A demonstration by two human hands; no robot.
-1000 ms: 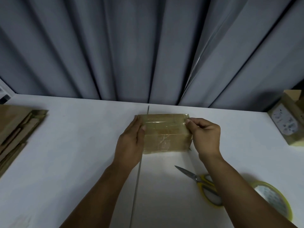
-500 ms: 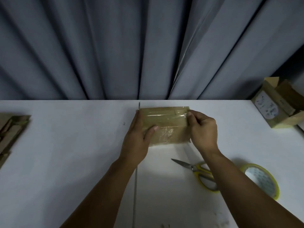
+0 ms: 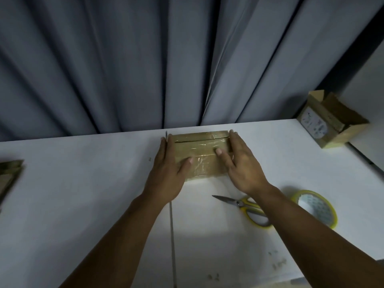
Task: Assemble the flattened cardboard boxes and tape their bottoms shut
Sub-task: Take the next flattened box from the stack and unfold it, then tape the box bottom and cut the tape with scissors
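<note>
Both hands have flattened out since a moment ago: the right hand [image 3: 243, 165], which was pinching at the far right corner of the box [image 3: 202, 150], now lies with straight fingers along the box's right end, and the view has swung so that more of the table's right side shows. The left hand [image 3: 168, 173] does the same on the left end, fingers straight along the side. Each thumb reaches inward and presses down on the upturned face. Neither hand curls round anything; they clasp the box between flat palms.

The box sits on the table [image 3: 83, 194] between the two hands, close to the far edge, its top glossy with clear tape [image 3: 204, 165] laid over a seam that runs from hand to hand. From where I stand I cannot tell how far the tape wraps down the ends, as the palms cover them.

Just behind the right wrist, toward the person, lie yellow-handled scissors [image 3: 247, 208], blades closed and pointing left, partly under the forearm. Beyond them, further right, a tape roll [image 3: 315, 208] lies flat. A thin joint [image 3: 172, 235] in the tabletop runs from under the left hand back toward the person.

Well off to the right of the hands, at the far corner, an open box [image 3: 330, 123] rests with its flaps up and a white label facing us. Well off to the left, at the table's edge, is a stack of flat cardboard [image 3: 10, 173]. Past the box hangs a grey curtain [image 3: 145, 59] in heavy folds.
</note>
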